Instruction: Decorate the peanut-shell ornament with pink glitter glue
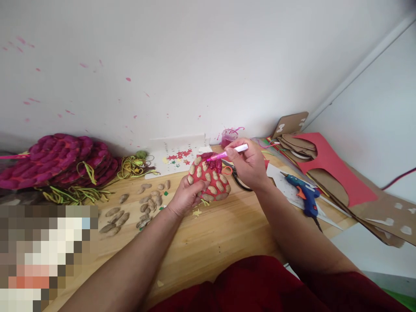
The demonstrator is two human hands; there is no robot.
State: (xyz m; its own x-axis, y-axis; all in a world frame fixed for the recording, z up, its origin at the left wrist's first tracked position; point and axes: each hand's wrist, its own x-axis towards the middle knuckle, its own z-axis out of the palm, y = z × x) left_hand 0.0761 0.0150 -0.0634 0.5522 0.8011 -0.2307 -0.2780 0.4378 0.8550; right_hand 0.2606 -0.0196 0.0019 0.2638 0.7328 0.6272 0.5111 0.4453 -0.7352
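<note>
My left hand (188, 191) grips the lower left edge of a red peanut-covered piece (212, 189), thumb on its front, tilting it up above the table. Several peanuts on its upper part are wet with magenta paint; the others are bare shell. In my right hand (248, 167) is a paintbrush (232, 150) with a pink and white handle, its tip at the painted peanuts. The bristles are hard to make out. A cup of pink paint (229, 136) stands behind, against the wall. Scissors (242, 183) lie partly hidden behind the piece and my right hand.
Magenta peanut pieces (65, 158) are stacked at the left, with yellow-green strings (134, 167). Loose peanuts (151, 201) lie left of my hand. Paper stars (180, 154) rest on a white sheet. A blue glue gun (305, 197) and red card (334, 169) with cardboard are at right.
</note>
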